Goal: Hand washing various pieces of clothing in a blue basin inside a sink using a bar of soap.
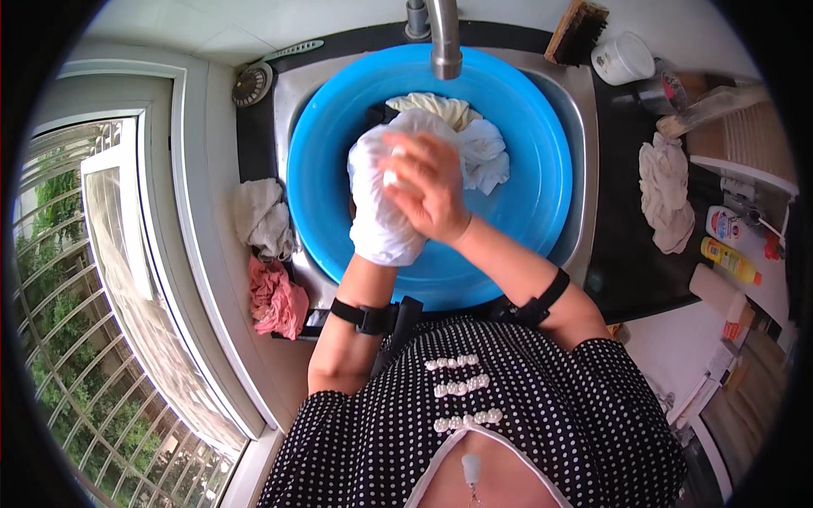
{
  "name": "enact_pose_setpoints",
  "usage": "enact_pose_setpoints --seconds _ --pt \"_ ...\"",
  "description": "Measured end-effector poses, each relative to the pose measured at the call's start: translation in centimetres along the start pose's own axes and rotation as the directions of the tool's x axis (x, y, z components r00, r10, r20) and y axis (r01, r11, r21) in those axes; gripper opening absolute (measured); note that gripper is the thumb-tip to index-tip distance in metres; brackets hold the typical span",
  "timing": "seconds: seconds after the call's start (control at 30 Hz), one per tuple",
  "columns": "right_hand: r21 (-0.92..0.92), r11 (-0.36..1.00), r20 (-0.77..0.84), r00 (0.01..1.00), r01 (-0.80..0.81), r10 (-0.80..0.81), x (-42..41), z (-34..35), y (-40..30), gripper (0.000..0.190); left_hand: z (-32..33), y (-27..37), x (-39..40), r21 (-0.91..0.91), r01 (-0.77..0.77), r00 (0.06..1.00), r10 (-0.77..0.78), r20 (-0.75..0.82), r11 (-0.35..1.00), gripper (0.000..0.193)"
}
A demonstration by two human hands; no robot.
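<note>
A large blue plastic basin [533, 209] sits in a steel sink [582, 127] under a metal faucet [446, 47]. Over my left hand is draped a white cloth [387, 222]; it hides the hand down to the wrist, so its fingers do not show. My right hand [427, 184] lies on top of that cloth, slightly blurred, fingers bent, with a small white piece, perhaps soap, under them. Behind the hands in the basin lie a cream cloth [438, 106], another white cloth [486, 152] and some dark fabric [381, 115].
Left of the basin lie a grey-white cloth [260, 213], a pink cloth [277, 298] and a sink strainer [252, 84]. At the right are a scrubbing brush [577, 33], a white tub [624, 58], a crumpled beige cloth [665, 193] and a yellow bottle [730, 259].
</note>
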State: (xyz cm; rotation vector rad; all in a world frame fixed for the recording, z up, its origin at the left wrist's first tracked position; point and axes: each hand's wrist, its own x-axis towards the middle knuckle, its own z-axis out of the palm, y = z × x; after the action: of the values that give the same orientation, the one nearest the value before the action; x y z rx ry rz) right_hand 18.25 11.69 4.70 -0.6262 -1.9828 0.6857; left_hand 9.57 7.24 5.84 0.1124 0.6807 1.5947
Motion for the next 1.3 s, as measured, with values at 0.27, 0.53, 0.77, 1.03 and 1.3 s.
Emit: enact_pose_setpoints --seconds 0.27,0.53,0.77,1.03,1.3 --pt "0.228 0.879 -0.202 0.862 -0.420 0.464 0.7 2.0 4.3 0.024 -4.3 -1.4 -1.8 0.365 -0.079 0.996 0.063 0.056 0.928 0.039" --pt "0.488 0.622 -0.010 0.709 -0.612 0.705 -1.4 -0.3 2.6 0.033 -3.4 0.2 -1.5 0.221 0.022 0.990 -0.053 0.132 0.975 0.044" --pt "0.079 0.994 0.106 0.990 0.082 -0.090 -0.3 1.0 1.4 0.034 -3.3 -1.4 -1.1 -0.072 0.012 1.000 -0.013 -0.019 0.997 0.046" --pt "0.521 0.391 0.356 0.609 -0.759 0.709 -0.7 0.0 8.7 0.035 -1.8 2.5 -3.5 0.341 -0.035 0.997 0.057 -0.054 0.939 0.047" --pt "0.685 -0.185 0.418 0.172 -0.705 0.892 1.4 -0.4 10.5 0.050 -1.3 3.0 -3.9 -0.316 0.294 0.912 -0.364 -0.191 0.902 0.046"
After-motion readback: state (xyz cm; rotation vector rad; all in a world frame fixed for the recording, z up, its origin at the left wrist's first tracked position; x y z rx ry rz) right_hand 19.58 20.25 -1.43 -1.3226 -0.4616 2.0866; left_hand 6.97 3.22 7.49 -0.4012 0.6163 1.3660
